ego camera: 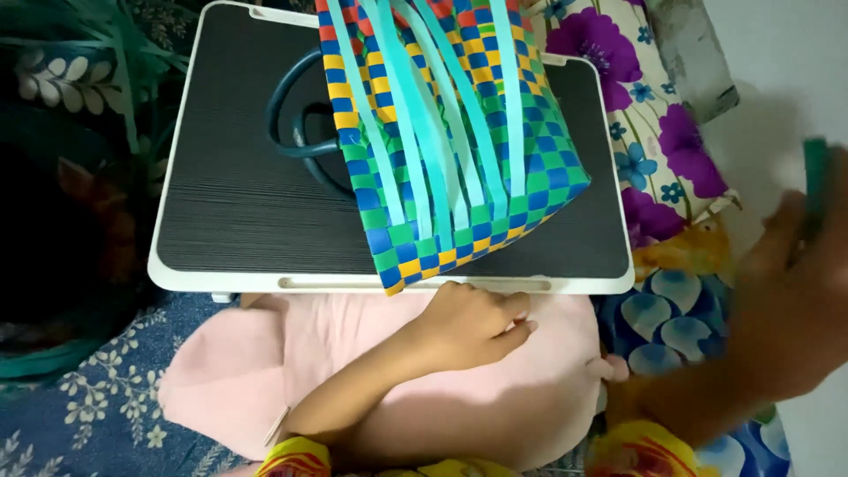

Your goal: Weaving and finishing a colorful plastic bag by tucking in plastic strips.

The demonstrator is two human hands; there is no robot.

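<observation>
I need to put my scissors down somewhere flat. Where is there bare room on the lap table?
The lap table is bare left of the woven basket and its dark handles, plus a small right corner. The middle is crowded by the basket.

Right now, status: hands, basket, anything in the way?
Left hand curled, resting on pink cushion, nothing visibly held. Right hand blurred, raised, green strip at its fingers; grip unclear. Woven basket on lap desk, untouched. Nothing between.

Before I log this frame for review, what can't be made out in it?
Head view only:
- Right hand: motion-blurred; its grip on the green strip is unclear.
- Woven basket: top cut off by the frame edge.
- Dark blue handles: partly hidden behind the basket.
- Left hand: palm down on the pink cushion, underside hidden.
</observation>
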